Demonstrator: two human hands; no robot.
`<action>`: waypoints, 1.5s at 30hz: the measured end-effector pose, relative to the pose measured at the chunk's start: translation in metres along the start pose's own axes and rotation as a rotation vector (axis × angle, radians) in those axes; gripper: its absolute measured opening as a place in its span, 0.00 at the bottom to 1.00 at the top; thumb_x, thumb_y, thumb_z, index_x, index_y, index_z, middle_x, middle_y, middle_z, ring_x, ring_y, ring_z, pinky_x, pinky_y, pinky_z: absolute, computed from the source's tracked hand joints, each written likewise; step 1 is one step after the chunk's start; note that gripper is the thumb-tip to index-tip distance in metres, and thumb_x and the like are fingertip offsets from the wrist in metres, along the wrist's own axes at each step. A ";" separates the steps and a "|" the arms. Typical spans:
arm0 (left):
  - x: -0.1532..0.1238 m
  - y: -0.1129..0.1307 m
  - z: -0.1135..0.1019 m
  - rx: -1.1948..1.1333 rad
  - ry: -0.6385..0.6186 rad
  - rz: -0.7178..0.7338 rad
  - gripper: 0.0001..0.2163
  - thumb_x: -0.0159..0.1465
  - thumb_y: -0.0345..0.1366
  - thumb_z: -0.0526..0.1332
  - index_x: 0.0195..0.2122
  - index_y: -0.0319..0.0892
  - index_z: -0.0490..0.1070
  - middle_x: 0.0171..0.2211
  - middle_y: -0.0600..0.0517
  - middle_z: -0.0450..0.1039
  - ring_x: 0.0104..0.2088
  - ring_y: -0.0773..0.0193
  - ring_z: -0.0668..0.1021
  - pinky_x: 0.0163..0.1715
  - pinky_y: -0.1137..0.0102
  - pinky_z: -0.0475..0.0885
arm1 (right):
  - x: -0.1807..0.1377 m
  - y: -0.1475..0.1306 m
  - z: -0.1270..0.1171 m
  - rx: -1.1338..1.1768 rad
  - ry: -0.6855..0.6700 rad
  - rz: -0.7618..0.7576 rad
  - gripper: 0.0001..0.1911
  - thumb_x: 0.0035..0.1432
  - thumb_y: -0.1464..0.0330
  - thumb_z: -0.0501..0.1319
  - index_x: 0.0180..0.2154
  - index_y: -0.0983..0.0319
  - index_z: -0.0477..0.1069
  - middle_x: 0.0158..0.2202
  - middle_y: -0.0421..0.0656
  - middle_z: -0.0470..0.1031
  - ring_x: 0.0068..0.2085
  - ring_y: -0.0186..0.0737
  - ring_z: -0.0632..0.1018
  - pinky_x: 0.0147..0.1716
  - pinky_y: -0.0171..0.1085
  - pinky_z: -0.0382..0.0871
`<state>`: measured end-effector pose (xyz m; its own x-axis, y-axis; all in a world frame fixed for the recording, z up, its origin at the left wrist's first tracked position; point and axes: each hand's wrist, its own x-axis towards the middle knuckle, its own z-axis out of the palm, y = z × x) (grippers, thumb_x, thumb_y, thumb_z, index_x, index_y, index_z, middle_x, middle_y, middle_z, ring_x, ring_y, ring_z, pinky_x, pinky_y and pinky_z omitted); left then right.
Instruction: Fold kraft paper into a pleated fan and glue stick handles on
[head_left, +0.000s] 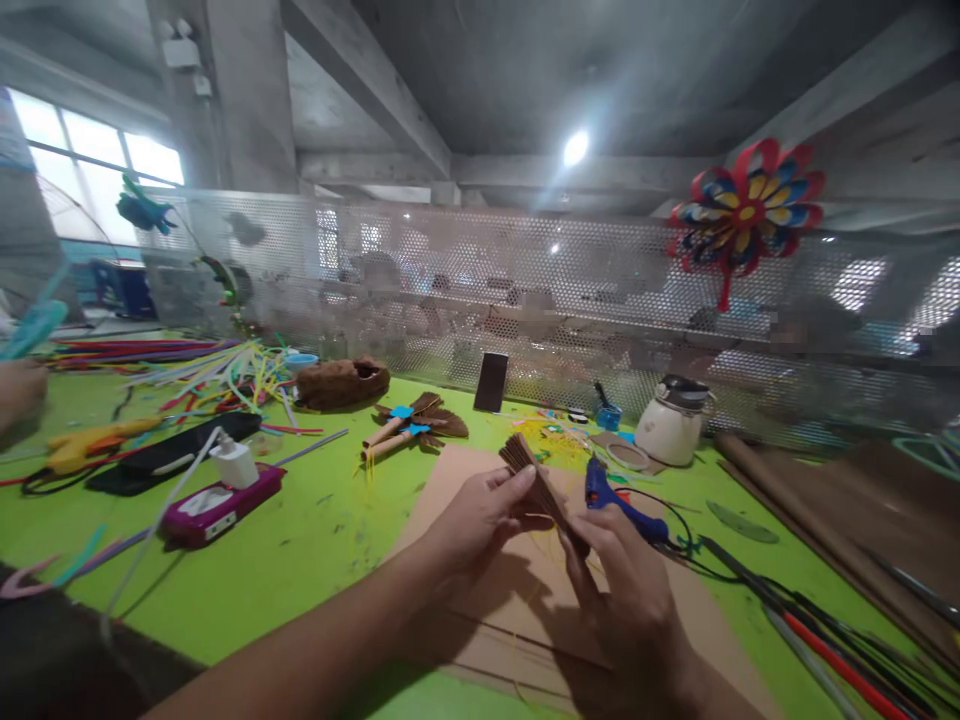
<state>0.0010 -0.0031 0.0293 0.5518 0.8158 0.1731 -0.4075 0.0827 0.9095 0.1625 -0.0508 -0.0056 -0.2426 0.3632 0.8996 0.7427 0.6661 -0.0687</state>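
Note:
My left hand (484,515) and my right hand (626,580) together grip a brown pleated paper strip (534,480), folded like a fan, above a sheet of brown cardboard (457,480) on the green table. The left fingers pinch its middle, and the right fingers hold its lower end. A blue glue gun (611,500) lies just behind my right hand. Finished brown paper pieces with blue bands (412,425) lie further back.
Coloured sticks and straws (225,375) are strewn at back left, with a pink power strip (217,500) and a yellow glue gun (82,445). A white pot (671,425), a dark phone (491,382) and a perforated metal screen (525,290) stand behind. Brown paper rolls (825,500) lie right. Another person's hand (19,390) shows far left.

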 end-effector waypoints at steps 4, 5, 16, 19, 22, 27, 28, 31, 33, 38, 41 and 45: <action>0.002 0.000 -0.003 -0.111 0.078 -0.022 0.13 0.60 0.39 0.60 0.39 0.34 0.67 0.35 0.43 0.75 0.37 0.61 0.77 0.48 0.60 0.67 | -0.008 -0.011 0.009 0.100 -0.083 0.046 0.15 0.52 0.76 0.57 0.43 0.63 0.62 0.33 0.48 0.68 0.34 0.45 0.71 0.30 0.44 0.69; 0.002 -0.001 -0.004 -0.131 0.071 -0.030 0.12 0.61 0.38 0.60 0.40 0.34 0.67 0.36 0.43 0.75 0.38 0.61 0.78 0.48 0.60 0.67 | -0.010 -0.012 0.010 0.101 -0.104 0.049 0.16 0.52 0.76 0.57 0.44 0.63 0.61 0.34 0.49 0.68 0.35 0.46 0.71 0.31 0.46 0.69; -0.002 0.002 0.008 -0.251 0.075 -0.055 0.10 0.63 0.29 0.54 0.45 0.36 0.58 0.36 0.42 0.74 0.40 0.58 0.77 0.49 0.58 0.66 | -0.008 -0.018 0.011 0.033 -0.122 -0.116 0.20 0.48 0.76 0.58 0.46 0.64 0.65 0.47 0.53 0.66 0.50 0.53 0.66 0.48 0.53 0.66; -0.003 0.003 0.010 -0.206 0.093 -0.054 0.12 0.62 0.28 0.55 0.46 0.35 0.57 0.35 0.43 0.74 0.38 0.58 0.78 0.47 0.59 0.67 | -0.006 -0.019 0.010 0.005 -0.139 -0.140 0.19 0.47 0.75 0.59 0.44 0.65 0.67 0.48 0.54 0.65 0.49 0.54 0.66 0.47 0.52 0.66; -0.003 0.003 0.009 -0.156 0.098 -0.037 0.12 0.62 0.30 0.57 0.45 0.36 0.58 0.33 0.45 0.74 0.36 0.59 0.77 0.45 0.61 0.68 | -0.005 -0.021 0.007 -0.017 -0.151 -0.145 0.12 0.46 0.72 0.61 0.37 0.64 0.70 0.44 0.54 0.65 0.44 0.53 0.68 0.39 0.50 0.68; 0.000 -0.007 0.004 -0.048 0.099 -0.014 0.13 0.61 0.35 0.59 0.44 0.38 0.60 0.30 0.46 0.73 0.33 0.60 0.77 0.38 0.64 0.70 | -0.005 -0.019 0.007 0.176 -0.218 0.214 0.15 0.50 0.65 0.60 0.40 0.64 0.72 0.38 0.52 0.70 0.36 0.48 0.71 0.30 0.43 0.69; 0.002 -0.010 0.002 -0.017 0.109 -0.011 0.12 0.60 0.35 0.59 0.43 0.38 0.61 0.30 0.47 0.73 0.32 0.61 0.76 0.37 0.64 0.70 | -0.004 -0.018 0.009 0.254 -0.211 0.373 0.15 0.53 0.64 0.58 0.42 0.64 0.71 0.36 0.51 0.72 0.34 0.45 0.72 0.29 0.41 0.69; 0.005 -0.019 -0.001 0.070 0.131 -0.015 0.10 0.58 0.38 0.61 0.36 0.38 0.64 0.30 0.47 0.72 0.31 0.62 0.76 0.36 0.66 0.69 | -0.004 -0.013 0.017 0.534 -0.195 0.793 0.14 0.57 0.60 0.56 0.36 0.64 0.72 0.34 0.49 0.76 0.31 0.41 0.75 0.30 0.38 0.71; 0.007 -0.023 -0.002 0.108 0.130 -0.025 0.11 0.58 0.40 0.61 0.33 0.36 0.66 0.30 0.46 0.72 0.30 0.62 0.75 0.36 0.65 0.69 | -0.004 -0.010 0.021 0.670 -0.199 0.921 0.15 0.54 0.57 0.59 0.28 0.64 0.71 0.33 0.49 0.77 0.31 0.42 0.76 0.30 0.38 0.71; 0.010 -0.026 -0.004 0.145 0.137 -0.020 0.11 0.57 0.40 0.61 0.31 0.34 0.68 0.29 0.45 0.72 0.28 0.63 0.75 0.35 0.64 0.69 | -0.005 -0.007 0.024 0.773 -0.230 0.983 0.17 0.49 0.56 0.63 0.26 0.65 0.73 0.29 0.48 0.78 0.29 0.43 0.76 0.29 0.39 0.71; 0.009 -0.027 -0.003 0.139 0.154 -0.024 0.10 0.56 0.39 0.62 0.30 0.35 0.68 0.29 0.45 0.73 0.28 0.63 0.75 0.34 0.65 0.70 | -0.007 -0.005 0.023 0.754 -0.256 0.926 0.16 0.51 0.57 0.62 0.27 0.65 0.74 0.34 0.50 0.79 0.30 0.44 0.77 0.31 0.40 0.72; 0.008 -0.028 -0.005 0.153 0.159 -0.014 0.09 0.56 0.38 0.62 0.31 0.35 0.68 0.29 0.45 0.73 0.29 0.63 0.75 0.34 0.67 0.70 | -0.011 -0.004 0.025 0.745 -0.269 0.912 0.17 0.53 0.57 0.60 0.31 0.65 0.77 0.35 0.50 0.78 0.33 0.44 0.76 0.33 0.39 0.72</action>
<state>0.0136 0.0040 0.0036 0.4298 0.8963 0.1088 -0.2784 0.0169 0.9603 0.1469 -0.0410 -0.0265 -0.0044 0.9603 0.2789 0.1880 0.2747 -0.9430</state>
